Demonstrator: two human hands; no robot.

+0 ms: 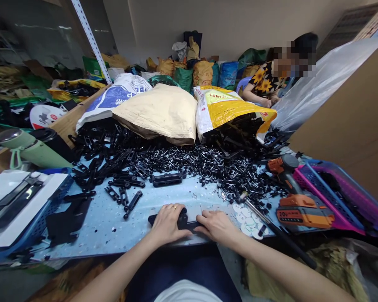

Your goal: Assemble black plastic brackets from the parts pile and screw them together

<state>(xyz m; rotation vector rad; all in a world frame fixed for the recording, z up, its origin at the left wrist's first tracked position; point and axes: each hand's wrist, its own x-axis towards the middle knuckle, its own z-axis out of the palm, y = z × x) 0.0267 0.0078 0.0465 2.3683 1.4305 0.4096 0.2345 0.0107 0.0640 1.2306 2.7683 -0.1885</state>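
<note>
Near the front edge of the blue table (129, 235), my left hand (169, 224) is closed around a black plastic part (182, 220), thumb in front and fingers behind. My right hand (216, 226) pinches the right end of the same black piece, close beside my left hand. The part lies low over the tabletop, and my fingers hide much of it. Just behind my hands sits a stack of black bars (167, 179). Loose black links (132, 204) lie to the left of it.
Black parts and screws (189, 161) pile up before several sacks (164, 111). At right are an orange cordless drill (302, 212), a hammer (264, 218), white discs (246, 220) and baskets (330, 197). Green bottle (38, 153) and blue basket (55, 197) stand left. Another person (264, 84) sits behind.
</note>
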